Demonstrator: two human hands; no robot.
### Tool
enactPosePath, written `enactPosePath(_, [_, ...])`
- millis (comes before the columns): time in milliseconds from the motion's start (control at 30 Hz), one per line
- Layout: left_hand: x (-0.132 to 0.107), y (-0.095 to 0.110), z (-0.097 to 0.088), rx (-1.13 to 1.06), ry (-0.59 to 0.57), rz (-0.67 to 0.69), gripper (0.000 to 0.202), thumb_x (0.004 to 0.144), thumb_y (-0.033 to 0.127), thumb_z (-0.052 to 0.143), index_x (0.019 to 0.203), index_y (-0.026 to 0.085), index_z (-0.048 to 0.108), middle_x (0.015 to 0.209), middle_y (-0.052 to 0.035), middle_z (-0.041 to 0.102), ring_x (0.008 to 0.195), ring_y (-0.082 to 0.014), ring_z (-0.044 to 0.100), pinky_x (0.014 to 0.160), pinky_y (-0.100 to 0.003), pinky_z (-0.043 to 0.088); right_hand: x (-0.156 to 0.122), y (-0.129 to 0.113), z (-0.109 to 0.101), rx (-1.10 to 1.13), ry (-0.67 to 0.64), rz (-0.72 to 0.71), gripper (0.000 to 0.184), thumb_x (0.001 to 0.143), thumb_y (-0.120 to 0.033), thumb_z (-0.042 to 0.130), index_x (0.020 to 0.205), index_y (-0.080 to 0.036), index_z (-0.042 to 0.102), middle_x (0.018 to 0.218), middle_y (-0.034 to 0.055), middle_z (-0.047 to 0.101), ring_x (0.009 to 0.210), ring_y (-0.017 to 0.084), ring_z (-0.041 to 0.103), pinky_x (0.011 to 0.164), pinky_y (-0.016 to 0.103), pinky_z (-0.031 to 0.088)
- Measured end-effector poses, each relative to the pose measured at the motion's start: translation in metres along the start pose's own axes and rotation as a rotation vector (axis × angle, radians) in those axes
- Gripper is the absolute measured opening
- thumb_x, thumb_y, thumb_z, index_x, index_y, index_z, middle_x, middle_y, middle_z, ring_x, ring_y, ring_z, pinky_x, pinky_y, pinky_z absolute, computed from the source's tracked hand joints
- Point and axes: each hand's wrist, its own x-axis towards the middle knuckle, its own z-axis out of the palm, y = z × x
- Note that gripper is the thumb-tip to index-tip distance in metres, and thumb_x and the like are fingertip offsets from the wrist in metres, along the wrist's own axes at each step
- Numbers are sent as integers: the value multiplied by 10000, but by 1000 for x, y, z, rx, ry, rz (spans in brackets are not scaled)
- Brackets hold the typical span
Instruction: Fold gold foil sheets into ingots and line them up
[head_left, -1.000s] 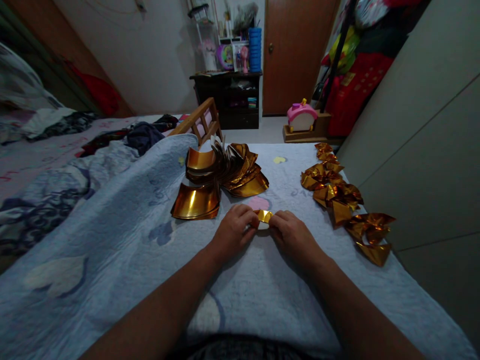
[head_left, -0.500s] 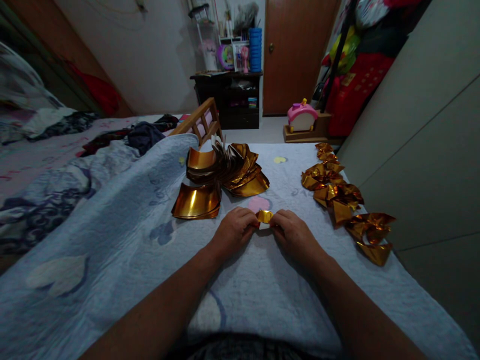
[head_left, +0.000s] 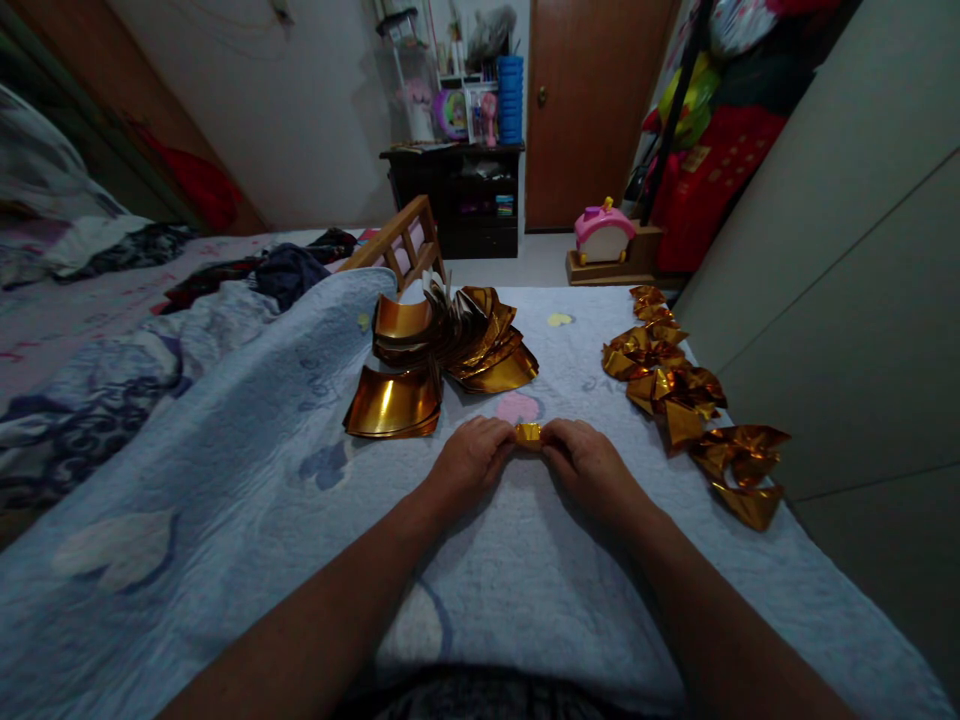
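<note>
A small folded piece of gold foil paper (head_left: pixel 528 434) lies on the pale blue quilt (head_left: pixel 247 470) between my hands. My left hand (head_left: pixel 471 460) is closed, pinching its left end. On the other side, my right hand (head_left: pixel 581 462) is closed on its right end. The fingers cover most of the paper; only a narrow gold strip shows. Just beyond my hands lies a fanned stack of curved gold foil sheets (head_left: pixel 439 355). To the right runs a row of several folded gold foil pieces (head_left: pixel 679 395).
A wall or cabinet panel (head_left: pixel 847 270) rises along the right edge of the bed. A wooden bed frame (head_left: pixel 401 240) and rumpled bedding (head_left: pixel 112 330) are at the left. On the floor beyond stand a dark shelf unit (head_left: pixel 457 195), a pink toy (head_left: pixel 602 232) and a door (head_left: pixel 592 100).
My hands have drawn closer together over the gold paper. Its white underside no longer shows and the visible gold strip is narrower and flatter.
</note>
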Motion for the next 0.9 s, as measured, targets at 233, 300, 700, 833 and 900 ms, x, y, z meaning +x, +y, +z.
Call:
enactPosePath(233, [1,2,2,-4,-19,-56,139,978,221,442,929,192,569,886,-66,635,857,-230,584,775,-352,462,2,-1,2,-5,-1,43,116,894,-103,535,872,-187,613,882,60,668,832,197,562,766,302,399])
enactPosePath(300, [1,3,2,-11,-18,-65,143,981,219,431,930,195,563,886,-65,634,857,-228,586,779,-353,460,3,0,3,4,-6,50,116,895,-104,532,878,-187,612,886,61,670,833,195,565,768,300,400])
enactPosePath(700, [3,6,0,16,-48,-113,105,943,249,542,864,190,578,862,-53,654,837,-224,594,766,-347,439,7,0,7,-51,-17,75,107,905,-125,525,838,-185,584,845,59,651,812,198,552,747,299,382])
enactPosePath(833, [3,7,1,44,-32,-130,116,947,255,550,852,197,581,850,-43,664,812,-213,599,743,-331,434,8,1,10,-58,3,76,117,903,-126,516,826,-191,574,825,53,638,804,198,544,746,300,385])
enactPosePath(900, [3,7,1,46,-19,-136,107,950,258,555,867,198,585,853,-40,668,809,-210,601,747,-330,436,8,1,11,-51,21,82,106,891,-117,523,834,-193,570,840,52,633,807,196,546,747,299,391])
